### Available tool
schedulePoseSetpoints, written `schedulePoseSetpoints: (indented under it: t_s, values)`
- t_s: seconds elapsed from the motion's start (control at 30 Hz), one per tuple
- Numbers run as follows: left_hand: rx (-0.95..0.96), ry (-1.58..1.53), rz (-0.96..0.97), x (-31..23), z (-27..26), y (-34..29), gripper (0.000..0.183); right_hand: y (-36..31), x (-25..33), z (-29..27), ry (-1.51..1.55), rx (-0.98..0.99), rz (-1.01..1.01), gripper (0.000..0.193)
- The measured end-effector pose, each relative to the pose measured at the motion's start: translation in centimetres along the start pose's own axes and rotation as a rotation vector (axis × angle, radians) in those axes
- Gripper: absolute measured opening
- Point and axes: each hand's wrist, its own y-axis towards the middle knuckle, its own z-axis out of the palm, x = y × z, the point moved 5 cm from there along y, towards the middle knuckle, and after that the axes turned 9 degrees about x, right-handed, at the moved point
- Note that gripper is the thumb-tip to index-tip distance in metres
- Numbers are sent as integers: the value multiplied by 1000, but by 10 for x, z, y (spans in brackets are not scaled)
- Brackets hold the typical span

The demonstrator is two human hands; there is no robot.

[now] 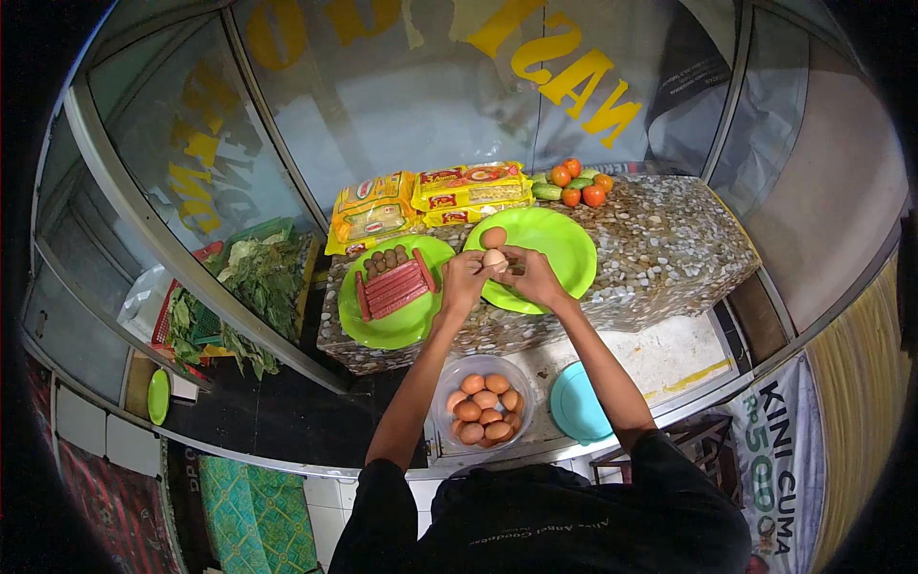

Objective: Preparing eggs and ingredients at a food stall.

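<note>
Between the fingertips of my left hand (465,277) and my right hand (534,275) is a pale brown egg (494,259). Both hands are closed on it, above the near left part of a round green plate (566,251). A second, darker egg (493,237) lies on that plate just beyond my fingers. Nearer to me, below my forearms, a clear plastic bowl (442,421) holds several brown eggs (490,415). To the left, another green plate (371,330) carries a row of red sausages (396,290) and several brown meatballs (385,259).
Yellow noodle packs (470,191) and another yellow packet (373,212) lie behind the plates. Tomatoes and cucumbers (574,182) sit at the pebble-patterned counter's (669,230) back. Leafy greens (251,287) are at left, beyond a metal frame (206,277). A turquoise lid (579,404) is near my right forearm.
</note>
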Motion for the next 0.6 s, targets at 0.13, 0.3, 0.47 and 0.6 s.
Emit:
schedulePoseSetpoints:
  t_s: [0.13,0.3,0.47,0.6]
  values:
    - [19,-23,-27,-6,1,0,37,4,-4,1,-14,45,12,51]
    - [-28,20,43,3,1,4,46,7,-8,4,-41,32,4,50]
    - [-28,42,21,11,3,7,52,3,-3,1,-41,28,9,53]
    - [-41,39,14,16,2,6,55,3,0,2,-58,11,6,53]
